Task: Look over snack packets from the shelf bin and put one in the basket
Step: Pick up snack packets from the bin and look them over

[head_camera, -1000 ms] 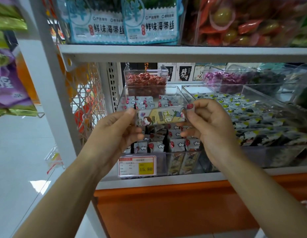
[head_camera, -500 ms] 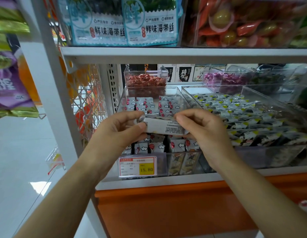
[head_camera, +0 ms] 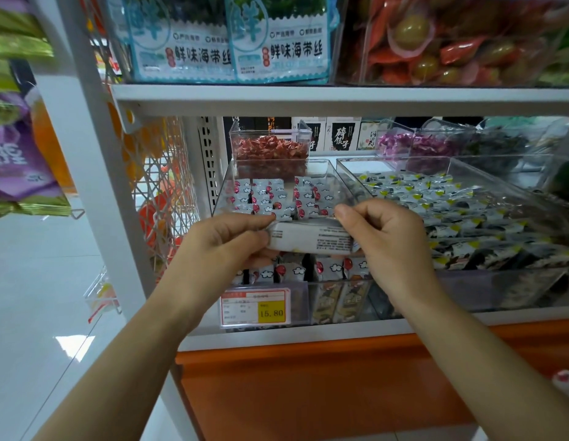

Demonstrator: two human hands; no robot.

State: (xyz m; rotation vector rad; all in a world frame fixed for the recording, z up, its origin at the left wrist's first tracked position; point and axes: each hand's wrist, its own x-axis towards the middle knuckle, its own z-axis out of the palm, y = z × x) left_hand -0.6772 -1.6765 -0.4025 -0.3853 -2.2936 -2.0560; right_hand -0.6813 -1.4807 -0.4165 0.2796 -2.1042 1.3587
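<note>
Head view, working outward from the hands: holds one snack packet by both ends, pinched at the left end by the curled thumb and fingers of the left hand and at the right end by the right hand, so neither free nor spread. Holds it roughly level, white small-print side up, just over the front of the clear shelf bin full of like red-and-white packets, above the yellow price tag. Looks like the reading step, with choosing and dropping yet to do. Shows no basket anywhere, so cannot say which way to carry. Could easily fumble on letting go with one hand: slick film, held only at the edges, likely to swing or slide out and drop in among the others in the bin, or past the shelf lip to the floor. Could also catch a knuckle on the bin's thin clear rim, or on the neighbouring bin of black-and-yellow packets just beside the right hand, hard to see against the contents. Best to take a fuller grip round the middle before drawing clear.
</note>
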